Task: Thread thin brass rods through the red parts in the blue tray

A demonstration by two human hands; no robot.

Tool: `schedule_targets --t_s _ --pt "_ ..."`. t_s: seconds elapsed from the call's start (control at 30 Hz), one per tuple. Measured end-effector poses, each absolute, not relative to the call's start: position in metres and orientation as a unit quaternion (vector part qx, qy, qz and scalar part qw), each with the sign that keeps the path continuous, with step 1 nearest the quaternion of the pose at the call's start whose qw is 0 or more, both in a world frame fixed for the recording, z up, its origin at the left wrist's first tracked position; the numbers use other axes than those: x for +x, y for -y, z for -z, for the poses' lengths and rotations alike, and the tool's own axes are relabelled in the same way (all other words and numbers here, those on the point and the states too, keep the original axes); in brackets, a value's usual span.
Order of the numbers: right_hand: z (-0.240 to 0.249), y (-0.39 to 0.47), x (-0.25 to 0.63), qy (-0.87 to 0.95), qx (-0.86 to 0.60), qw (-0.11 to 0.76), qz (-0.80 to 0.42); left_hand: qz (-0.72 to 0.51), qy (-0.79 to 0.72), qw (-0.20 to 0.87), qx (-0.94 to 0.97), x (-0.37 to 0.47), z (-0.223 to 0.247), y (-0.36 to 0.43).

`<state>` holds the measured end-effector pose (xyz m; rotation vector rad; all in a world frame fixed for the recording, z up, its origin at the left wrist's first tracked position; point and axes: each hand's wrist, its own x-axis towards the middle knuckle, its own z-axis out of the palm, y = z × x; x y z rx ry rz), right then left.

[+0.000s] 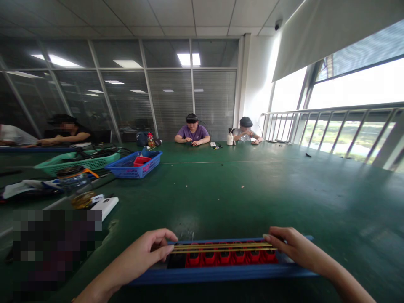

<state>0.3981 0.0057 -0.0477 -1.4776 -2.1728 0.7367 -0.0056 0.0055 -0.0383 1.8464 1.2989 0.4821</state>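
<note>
Near the table's front edge lies a long blue tray (227,273). Inside it a row of several red cups (208,260) holds dark pieces too small to make out. Thin yellowish rods (221,246) stretch lengthwise above the cups. My left hand (154,248) pinches their left ends between thumb and fingers, and my right hand (285,240) grips the right ends. Whether the rods touch the cups I cannot tell. A dark block (176,261) sits in the tray left of the cups.
To the left are a blue basket (126,171) with a red box (142,161), a green basket (52,168) with cables, a jar (75,185) and a white device (109,206). Across the table (205,198), people (192,132) sit working. Railings (334,130) run along the right.
</note>
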Motion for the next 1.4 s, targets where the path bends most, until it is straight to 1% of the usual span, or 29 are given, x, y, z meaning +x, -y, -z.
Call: schedule_targets --t_s 0.13,0.23,0.33,0.47,0.53,0.6,0.77,0.9,1.07,1.17,1.3,1.4 --pt "0.051 -0.007 0.398 0.77 -0.537 0.217 -0.27 -0.198 -0.507 0.411 0.731 -0.006 0.037 -0.005" --pt "0.049 -0.009 0.398 0.759 -0.537 0.25 -0.27 -0.201 -0.506 0.419 0.727 -0.006 0.036 -0.004" --pt "0.046 -0.012 0.394 0.722 -0.54 0.32 -0.292 -0.2 -0.514 0.431 0.714 -0.006 0.037 -0.004" --pt "0.042 -0.019 0.39 0.612 -0.562 0.432 -0.349 -0.212 -0.53 0.416 0.708 -0.011 0.041 -0.005" --pt "0.04 -0.025 0.39 0.584 -0.56 0.464 -0.36 -0.21 -0.536 0.395 0.716 -0.016 0.043 -0.006" --pt "0.039 -0.033 0.392 0.576 -0.554 0.478 -0.364 -0.205 -0.546 0.369 0.723 -0.021 0.043 -0.007" --pt "0.045 -0.058 0.396 0.551 -0.541 0.482 -0.414 -0.199 -0.573 0.315 0.73 -0.029 0.035 -0.007" --pt "0.046 -0.076 0.4 0.541 -0.54 0.459 -0.453 -0.175 -0.551 0.319 0.751 -0.027 0.03 -0.004" --pt "0.041 -0.089 0.412 0.548 -0.54 0.472 -0.429 -0.162 -0.526 0.337 0.764 -0.021 0.035 -0.003" --pt "0.047 -0.093 0.411 0.546 -0.553 0.47 -0.417 -0.16 -0.532 0.336 0.761 -0.018 0.036 -0.002" --pt "0.063 -0.099 0.396 0.593 -0.567 0.418 -0.389 -0.158 -0.537 0.325 0.762 -0.017 0.036 -0.002" --pt "0.073 -0.102 0.384 0.66 -0.572 0.348 -0.339 -0.16 -0.53 0.31 0.773 -0.017 0.034 -0.003"
